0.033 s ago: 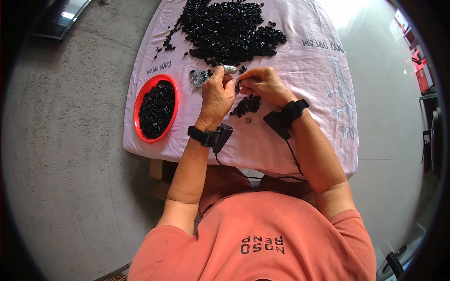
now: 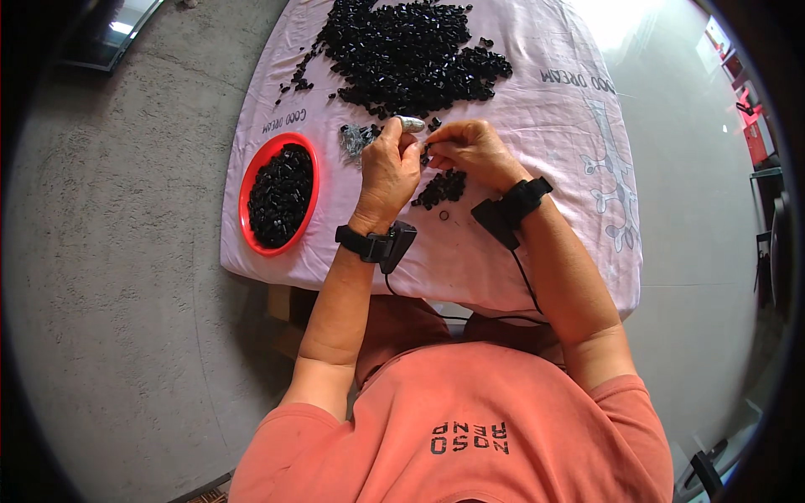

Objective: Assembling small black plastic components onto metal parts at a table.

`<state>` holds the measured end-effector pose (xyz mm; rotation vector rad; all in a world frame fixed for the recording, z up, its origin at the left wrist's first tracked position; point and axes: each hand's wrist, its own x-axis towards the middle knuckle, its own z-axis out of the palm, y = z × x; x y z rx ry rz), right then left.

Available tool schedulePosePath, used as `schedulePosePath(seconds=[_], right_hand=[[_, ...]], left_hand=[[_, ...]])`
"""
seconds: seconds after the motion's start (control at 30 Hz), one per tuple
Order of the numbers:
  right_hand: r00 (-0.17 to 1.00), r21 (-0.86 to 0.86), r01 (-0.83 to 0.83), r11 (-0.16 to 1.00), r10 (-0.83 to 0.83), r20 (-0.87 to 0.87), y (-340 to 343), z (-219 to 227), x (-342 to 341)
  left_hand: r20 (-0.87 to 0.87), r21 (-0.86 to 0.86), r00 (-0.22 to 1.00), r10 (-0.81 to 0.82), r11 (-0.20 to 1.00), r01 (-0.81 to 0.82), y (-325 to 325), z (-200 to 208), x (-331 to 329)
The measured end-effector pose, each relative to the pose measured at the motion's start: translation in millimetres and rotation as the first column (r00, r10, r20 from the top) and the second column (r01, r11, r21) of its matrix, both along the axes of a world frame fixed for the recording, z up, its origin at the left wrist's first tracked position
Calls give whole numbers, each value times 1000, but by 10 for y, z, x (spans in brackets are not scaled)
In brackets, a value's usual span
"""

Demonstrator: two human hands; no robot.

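My right hand (image 2: 480, 152) is closed in a pinch on a small black piece (image 2: 426, 154), in front of the left thumb. My left hand (image 2: 388, 174) is also closed, with thumb and fingers bent together. What its fingers hold is hidden. A silver-grey wrap (image 2: 410, 124) covers one left fingertip. Under the hands lies a small heap of black pieces (image 2: 441, 189), with a little dark ring (image 2: 444, 215) just nearer to me. Beside the left hand sits a tangle of clear, thin bits (image 2: 355, 139) with some black pieces among it.
A large pile of black pieces (image 2: 402, 54) covers the far part of the pink cloth (image 2: 537, 243) on the table. At the left stands a red oval bowl (image 2: 244, 201) filled with black pieces. Black straps with small devices (image 2: 513, 210) circle both wrists, and cables hang from them.
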<state>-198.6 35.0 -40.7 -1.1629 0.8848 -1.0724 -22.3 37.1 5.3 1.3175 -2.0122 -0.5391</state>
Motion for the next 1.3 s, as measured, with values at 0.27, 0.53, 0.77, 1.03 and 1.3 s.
schedulePosePath(seconds=[0.27, 0.53, 0.77, 1.03, 1.3], right_hand=[[1000, -23, -7, 1000, 7, -13, 15, 18, 1], [1000, -30, -11, 999, 11, 6, 10, -15, -2], [1000, -53, -14, 999, 15, 8, 8, -42, 20], [1000, -75, -10, 997, 9, -18, -9, -75, -2], [994, -88, -49, 995, 41, -99, 24, -18, -4]], left_hand=[[3, -11, 1000, -20, 1000, 20, 40, 74, -44], [4, -5, 1000, -20, 1000, 20, 0, 41, -4], [71, -97, 997, -28, 995, 35, 27, 71, -44], [115, -258, 993, -13, 965, 43, 59, 34, -120], [84, -69, 996, -21, 997, 27, 54, 63, -43]])
